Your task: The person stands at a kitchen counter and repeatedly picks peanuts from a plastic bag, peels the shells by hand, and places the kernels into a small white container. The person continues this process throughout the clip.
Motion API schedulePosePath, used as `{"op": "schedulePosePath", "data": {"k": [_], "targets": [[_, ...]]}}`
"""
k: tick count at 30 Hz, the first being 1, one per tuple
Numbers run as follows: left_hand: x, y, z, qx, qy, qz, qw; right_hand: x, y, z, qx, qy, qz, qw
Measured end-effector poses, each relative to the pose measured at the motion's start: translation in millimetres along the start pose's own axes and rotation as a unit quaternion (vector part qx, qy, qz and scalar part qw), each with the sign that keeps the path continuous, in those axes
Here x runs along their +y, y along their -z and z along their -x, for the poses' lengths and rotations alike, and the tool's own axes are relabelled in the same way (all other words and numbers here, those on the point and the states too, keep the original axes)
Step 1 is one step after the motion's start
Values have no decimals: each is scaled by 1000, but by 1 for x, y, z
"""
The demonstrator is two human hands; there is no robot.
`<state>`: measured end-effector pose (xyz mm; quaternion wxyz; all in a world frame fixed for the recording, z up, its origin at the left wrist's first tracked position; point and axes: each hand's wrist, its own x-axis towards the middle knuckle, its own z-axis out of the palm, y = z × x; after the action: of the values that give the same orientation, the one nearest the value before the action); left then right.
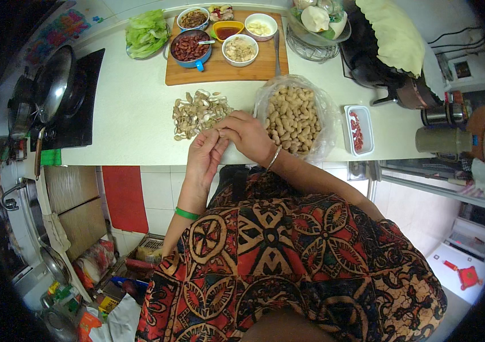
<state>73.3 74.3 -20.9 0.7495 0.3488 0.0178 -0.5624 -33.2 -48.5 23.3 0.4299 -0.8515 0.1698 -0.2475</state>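
Note:
My left hand (207,149) and my right hand (248,134) meet at the fingertips over the counter's front edge. Something small, perhaps a peanut, seems pinched between them, but the fingers hide it. Just beyond my left hand lies a loose heap of empty peanut shells (197,112). To the right of my right hand, a clear plastic bag (328,107) stands rolled down around many unshelled peanuts (291,117). Farther right, a white plastic tray (370,141) holds some reddish shelled peanuts (356,130).
A wooden cutting board (225,77) at the back carries several bowls and a knife (277,55). Lettuce (148,34) stands left of it, a wire basket (317,49) right. A wok (56,89) sits on the black hob (88,98) at far left.

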Motion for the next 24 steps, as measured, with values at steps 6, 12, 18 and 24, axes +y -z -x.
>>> {"op": "schedulePosePath", "data": {"k": [6, 12, 18, 24], "targets": [[10, -15, 4, 23, -15, -82, 996, -4, 2, 0, -8, 6, 17, 1000], [10, -13, 3, 71, -43, -193, 978, -5, 2, 1, -55, -17, 44, 997], [7, -20, 6, 79, -79, -359, 926, -1, -1, 4, -69, -11, 38, 997], [-8, 0, -4, 76, -88, -442, 889, 3, -4, 7, -46, 0, 25, 999]]}}
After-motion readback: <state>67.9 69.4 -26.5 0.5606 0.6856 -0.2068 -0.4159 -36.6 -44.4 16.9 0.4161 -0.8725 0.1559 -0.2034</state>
